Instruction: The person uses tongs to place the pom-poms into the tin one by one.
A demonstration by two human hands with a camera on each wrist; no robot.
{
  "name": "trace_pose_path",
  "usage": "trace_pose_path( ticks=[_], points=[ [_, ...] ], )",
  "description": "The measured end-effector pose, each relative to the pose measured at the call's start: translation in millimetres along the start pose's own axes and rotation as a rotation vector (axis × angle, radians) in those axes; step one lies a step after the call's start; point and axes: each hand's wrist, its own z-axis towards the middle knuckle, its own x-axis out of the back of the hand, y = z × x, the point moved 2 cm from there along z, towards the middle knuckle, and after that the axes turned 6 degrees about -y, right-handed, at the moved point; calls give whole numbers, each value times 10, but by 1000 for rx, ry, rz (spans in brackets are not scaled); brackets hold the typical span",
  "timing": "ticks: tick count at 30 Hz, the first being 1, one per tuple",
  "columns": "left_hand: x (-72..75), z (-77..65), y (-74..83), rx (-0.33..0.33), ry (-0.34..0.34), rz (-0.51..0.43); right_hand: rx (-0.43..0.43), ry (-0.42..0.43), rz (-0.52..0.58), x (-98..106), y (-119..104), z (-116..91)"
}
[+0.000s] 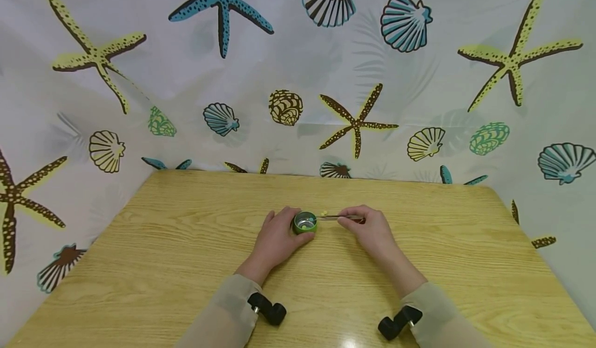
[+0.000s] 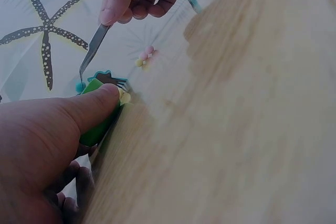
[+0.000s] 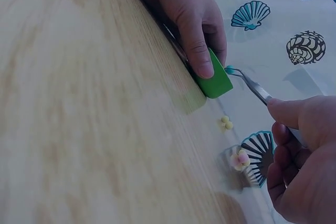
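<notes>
My left hand [image 1: 279, 237] grips a small green cup [image 1: 299, 230] with a shiny metal inside, standing on the table. The thumb lies along its near side in the left wrist view. Something small and yellow shows inside it in the head view. Between thumb and fingers, my right hand [image 1: 370, 231] pinches metal tweezers [image 3: 257, 88], which point left at the cup. Their bent tips hold a small blue bead [image 3: 229, 70] at the cup's mouth. Small yellow beads [image 3: 226, 123] and a pink-and-yellow cluster of beads [image 3: 240, 159] lie beside the cup.
The wood-grain table [image 1: 186, 208] reaches back to a white cloth [image 1: 261, 74] printed with starfish and shells. Black mounts [image 1: 267, 309] are strapped at both wrists, over light sleeves.
</notes>
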Motion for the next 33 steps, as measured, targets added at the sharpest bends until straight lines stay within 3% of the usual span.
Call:
trace_pose_path(
  ticks=[33],
  points=[
    [-10, 1, -12, -11, 5, 8, -42, 66, 47, 241, 115, 66]
  ],
)
